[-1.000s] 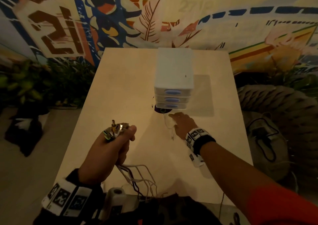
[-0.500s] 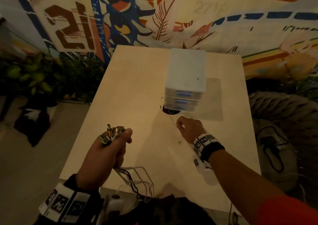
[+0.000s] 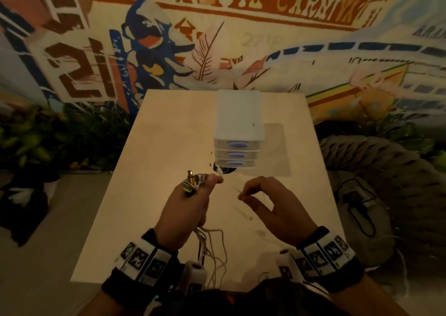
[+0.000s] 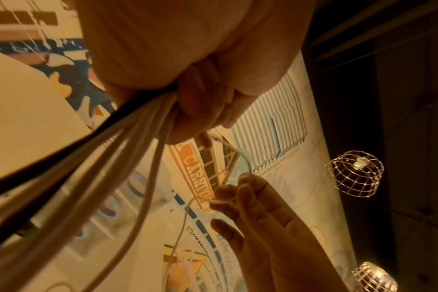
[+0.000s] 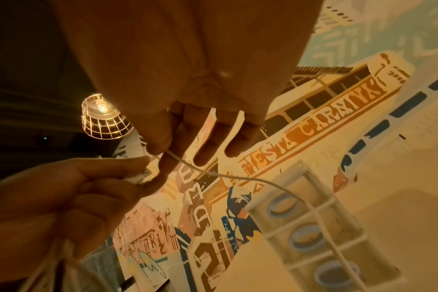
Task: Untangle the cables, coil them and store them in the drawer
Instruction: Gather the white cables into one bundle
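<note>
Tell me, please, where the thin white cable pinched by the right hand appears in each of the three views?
Head: thin white cable, faint, centre, between the hands.
Left wrist: right of centre, looping from the left hand to the right hand.
Right wrist: centre, trailing right from the pinching fingertips.
Shared landmark: drawer unit.

The cables [image 4: 93,177] are showing off-white, with one black strand running among them. The drawer unit [image 3: 237,132] is showing white with blue oval handles, standing on a pale beige table [image 3: 169,146]. Black-and-white square-patterned wristbands [image 3: 142,260] are showing, and the mural [image 3: 217,37] behind is showing blue, orange and cream.
</note>
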Action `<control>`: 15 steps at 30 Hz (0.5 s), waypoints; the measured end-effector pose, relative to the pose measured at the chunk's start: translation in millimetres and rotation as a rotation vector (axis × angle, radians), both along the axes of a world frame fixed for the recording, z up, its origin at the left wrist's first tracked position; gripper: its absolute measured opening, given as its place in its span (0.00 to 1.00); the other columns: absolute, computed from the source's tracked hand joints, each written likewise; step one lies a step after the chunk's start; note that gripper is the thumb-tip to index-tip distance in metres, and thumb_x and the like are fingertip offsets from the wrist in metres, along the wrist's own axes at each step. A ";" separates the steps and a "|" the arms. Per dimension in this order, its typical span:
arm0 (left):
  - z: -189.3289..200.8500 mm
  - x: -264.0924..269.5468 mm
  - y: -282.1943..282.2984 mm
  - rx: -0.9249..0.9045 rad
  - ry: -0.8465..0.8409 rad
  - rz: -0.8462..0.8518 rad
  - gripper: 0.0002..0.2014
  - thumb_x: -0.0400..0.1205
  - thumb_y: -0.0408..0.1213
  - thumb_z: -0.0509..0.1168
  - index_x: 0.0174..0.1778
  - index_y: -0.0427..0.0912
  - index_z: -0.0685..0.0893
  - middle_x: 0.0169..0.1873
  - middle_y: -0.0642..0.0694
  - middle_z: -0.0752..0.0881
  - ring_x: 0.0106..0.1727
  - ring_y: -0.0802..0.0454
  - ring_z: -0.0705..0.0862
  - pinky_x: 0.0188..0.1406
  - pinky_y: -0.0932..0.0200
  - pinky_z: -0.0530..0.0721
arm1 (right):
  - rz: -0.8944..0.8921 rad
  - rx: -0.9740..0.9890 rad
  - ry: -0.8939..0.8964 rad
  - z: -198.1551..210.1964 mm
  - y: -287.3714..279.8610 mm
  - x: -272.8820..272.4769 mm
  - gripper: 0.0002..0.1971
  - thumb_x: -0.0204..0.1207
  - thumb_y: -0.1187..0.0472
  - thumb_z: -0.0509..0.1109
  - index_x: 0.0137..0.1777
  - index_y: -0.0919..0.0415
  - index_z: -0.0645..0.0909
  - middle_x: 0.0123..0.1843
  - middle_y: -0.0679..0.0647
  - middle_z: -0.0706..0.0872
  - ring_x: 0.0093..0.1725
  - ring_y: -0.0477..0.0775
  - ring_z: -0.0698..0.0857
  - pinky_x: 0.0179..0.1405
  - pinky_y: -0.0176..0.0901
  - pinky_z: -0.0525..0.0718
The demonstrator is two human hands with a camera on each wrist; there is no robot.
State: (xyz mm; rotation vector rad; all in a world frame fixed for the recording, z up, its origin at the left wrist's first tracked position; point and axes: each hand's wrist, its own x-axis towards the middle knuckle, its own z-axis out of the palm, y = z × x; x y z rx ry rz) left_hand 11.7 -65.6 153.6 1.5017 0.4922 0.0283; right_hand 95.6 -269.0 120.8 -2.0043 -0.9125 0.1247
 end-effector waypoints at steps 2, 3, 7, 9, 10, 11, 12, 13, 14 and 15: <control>5.9 6.9 -9.3 -0.091 -0.032 -0.028 0.15 0.88 0.47 0.61 0.58 0.44 0.90 0.23 0.51 0.62 0.23 0.54 0.58 0.22 0.59 0.60 | 0.004 -0.024 -0.027 10.9 -6.3 -4.7 0.04 0.82 0.50 0.69 0.54 0.45 0.82 0.53 0.33 0.84 0.57 0.38 0.82 0.60 0.38 0.79; 9.6 9.8 -13.4 -0.137 -0.053 -0.052 0.15 0.88 0.46 0.61 0.57 0.43 0.90 0.23 0.51 0.61 0.23 0.54 0.57 0.22 0.59 0.59 | 0.004 -0.053 -0.053 14.5 -9.9 -5.5 0.03 0.82 0.51 0.69 0.54 0.43 0.81 0.52 0.30 0.83 0.57 0.36 0.81 0.60 0.38 0.78; 22.3 21.2 -25.7 -0.144 -0.163 -0.126 0.14 0.87 0.44 0.62 0.49 0.38 0.87 0.23 0.51 0.60 0.23 0.53 0.55 0.24 0.57 0.56 | -0.015 -0.138 -0.123 19.4 -25.6 -4.3 0.04 0.82 0.48 0.68 0.55 0.41 0.79 0.49 0.26 0.79 0.54 0.35 0.79 0.58 0.32 0.76; 27.2 25.2 -29.3 -0.122 -0.226 -0.126 0.15 0.86 0.46 0.62 0.46 0.39 0.86 0.23 0.51 0.60 0.23 0.53 0.55 0.24 0.56 0.56 | -0.031 -0.208 -0.144 14.7 -35.3 0.7 0.05 0.83 0.45 0.65 0.55 0.40 0.79 0.45 0.26 0.78 0.50 0.37 0.78 0.53 0.32 0.76; 29.3 26.7 -29.7 -0.128 -0.259 -0.117 0.15 0.85 0.47 0.63 0.46 0.38 0.85 0.23 0.51 0.60 0.23 0.54 0.55 0.24 0.57 0.56 | -0.038 -0.256 -0.146 9.4 -41.9 4.3 0.06 0.84 0.43 0.63 0.55 0.40 0.78 0.43 0.28 0.79 0.47 0.38 0.77 0.50 0.33 0.76; 31.4 28.5 -28.2 -0.143 -0.296 -0.104 0.15 0.85 0.48 0.63 0.46 0.38 0.84 0.22 0.51 0.60 0.22 0.54 0.55 0.23 0.58 0.57 | -0.044 -0.301 -0.128 2.5 -49.7 8.4 0.06 0.84 0.43 0.62 0.55 0.39 0.78 0.42 0.32 0.80 0.46 0.39 0.77 0.49 0.36 0.77; 33.3 30.3 -25.2 -0.162 -0.332 -0.087 0.15 0.86 0.48 0.63 0.46 0.38 0.84 0.22 0.51 0.60 0.21 0.55 0.55 0.22 0.60 0.57 | -0.058 -0.340 -0.086 -4.3 -58.5 12.5 0.06 0.85 0.43 0.61 0.55 0.39 0.78 0.40 0.36 0.82 0.44 0.40 0.78 0.48 0.40 0.78; 35.2 31.8 -20.6 -0.179 -0.362 -0.065 0.14 0.87 0.47 0.62 0.46 0.39 0.83 0.22 0.51 0.59 0.20 0.55 0.55 0.21 0.61 0.57 | -0.080 -0.366 -0.030 -12.8 -68.8 16.0 0.05 0.85 0.45 0.61 0.54 0.40 0.78 0.40 0.39 0.83 0.43 0.41 0.80 0.47 0.44 0.81; 37.0 33.6 -15.2 -0.191 -0.384 -0.038 0.13 0.88 0.46 0.61 0.47 0.40 0.83 0.22 0.51 0.59 0.20 0.56 0.55 0.20 0.61 0.56 | -0.110 -0.390 0.031 -20.2 -79.8 18.5 0.04 0.86 0.47 0.62 0.54 0.41 0.78 0.40 0.42 0.84 0.42 0.41 0.81 0.47 0.48 0.82; 38.6 35.0 -9.2 -0.198 -0.397 -0.008 0.13 0.88 0.44 0.60 0.47 0.40 0.83 0.21 0.52 0.59 0.20 0.56 0.55 0.20 0.62 0.56 | -0.142 -0.411 0.081 -27.6 -91.3 20.3 0.04 0.87 0.48 0.62 0.53 0.42 0.78 0.40 0.43 0.85 0.41 0.41 0.81 0.47 0.51 0.84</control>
